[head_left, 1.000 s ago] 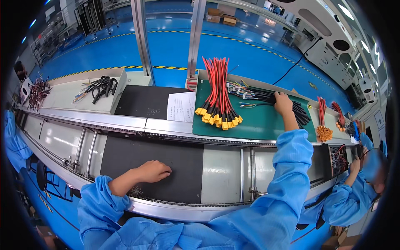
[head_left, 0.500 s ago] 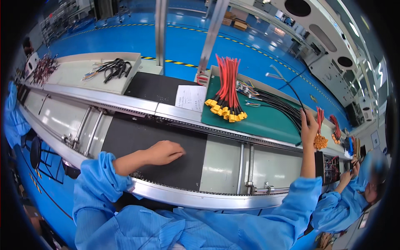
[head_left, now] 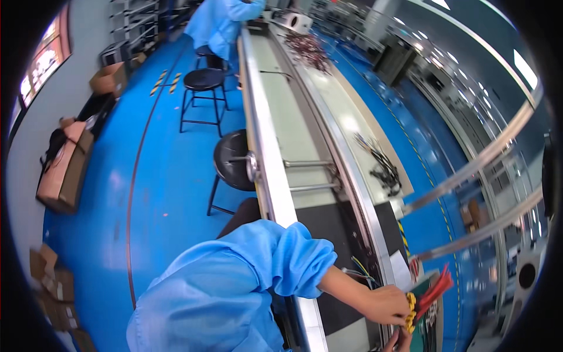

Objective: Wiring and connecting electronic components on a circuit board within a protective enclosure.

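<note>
My left hand (head_left: 387, 304) reaches over the far rail at the lower right, its fingers curled closed beside the yellow connectors (head_left: 411, 312) of a bundle of red wires (head_left: 435, 291). What those fingers hold, if anything, is hidden. Just below it, at the picture's lower edge, shows part of my right hand (head_left: 400, 340), fingertips drawn together; the rest is cut off, and I cannot make out what is in them. Thin coloured wire ends (head_left: 365, 270) of a cable stick out beside my left wrist, over the black belt section. The cable's other part is hidden.
The conveyor's near rail (head_left: 271, 146) runs away from me. Black cables (head_left: 386, 173) lie on the side shelf, with dark red wires (head_left: 308, 51) farther off. Black stools (head_left: 233, 159) stand on the left, cardboard boxes (head_left: 67, 167) along the wall. Another person (head_left: 220, 26) works at the far end.
The view has swung left along the conveyor. My left hand has moved from above the black belt to the yellow connectors. My right hand, earlier raised with a black cable, is now low beside it.
</note>
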`<action>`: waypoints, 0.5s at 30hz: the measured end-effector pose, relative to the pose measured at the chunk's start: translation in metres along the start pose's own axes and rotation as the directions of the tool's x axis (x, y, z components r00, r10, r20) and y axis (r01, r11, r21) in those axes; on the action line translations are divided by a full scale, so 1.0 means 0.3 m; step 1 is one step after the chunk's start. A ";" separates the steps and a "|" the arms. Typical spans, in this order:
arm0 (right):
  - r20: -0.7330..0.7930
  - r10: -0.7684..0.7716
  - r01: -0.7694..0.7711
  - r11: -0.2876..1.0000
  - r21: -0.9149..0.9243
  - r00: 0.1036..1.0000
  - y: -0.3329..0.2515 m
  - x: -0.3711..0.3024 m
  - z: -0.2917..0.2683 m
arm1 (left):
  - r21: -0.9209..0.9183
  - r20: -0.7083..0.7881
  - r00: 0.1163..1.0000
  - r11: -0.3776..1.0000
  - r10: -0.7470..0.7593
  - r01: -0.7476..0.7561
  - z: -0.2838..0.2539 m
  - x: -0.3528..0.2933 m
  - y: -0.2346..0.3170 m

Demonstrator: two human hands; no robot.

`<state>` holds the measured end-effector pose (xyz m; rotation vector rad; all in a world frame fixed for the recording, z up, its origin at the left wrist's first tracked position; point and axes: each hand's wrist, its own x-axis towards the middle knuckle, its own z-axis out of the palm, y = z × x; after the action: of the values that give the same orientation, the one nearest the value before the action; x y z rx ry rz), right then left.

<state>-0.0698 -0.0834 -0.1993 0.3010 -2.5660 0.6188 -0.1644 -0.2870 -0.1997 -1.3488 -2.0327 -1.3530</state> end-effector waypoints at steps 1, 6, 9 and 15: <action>-0.005 0.061 -0.061 0.998 0.027 0.998 0.034 -0.006 0.008 | -0.088 -0.029 0.988 0.985 -0.153 0.150 -0.043 0.020 -0.021; -0.093 0.374 -0.335 0.897 0.288 0.923 -0.026 0.011 0.032 | -0.669 -0.025 0.919 0.690 -0.394 0.277 -0.127 0.098 -0.049; 0.081 0.691 -0.609 0.568 0.554 0.718 -0.184 0.046 0.046 | -0.744 -0.244 0.966 0.656 -0.090 -0.126 0.000 0.103 0.067; 0.250 0.461 -0.524 0.721 0.453 0.851 -0.062 -0.034 0.172 | -0.125 0.448 0.879 0.985 0.164 -0.120 0.181 0.009 0.000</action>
<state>-0.0758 -0.1232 -0.2379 -0.2135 -2.5536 1.5344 -0.1546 -0.2392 -0.2240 -1.9738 -2.1132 -1.1566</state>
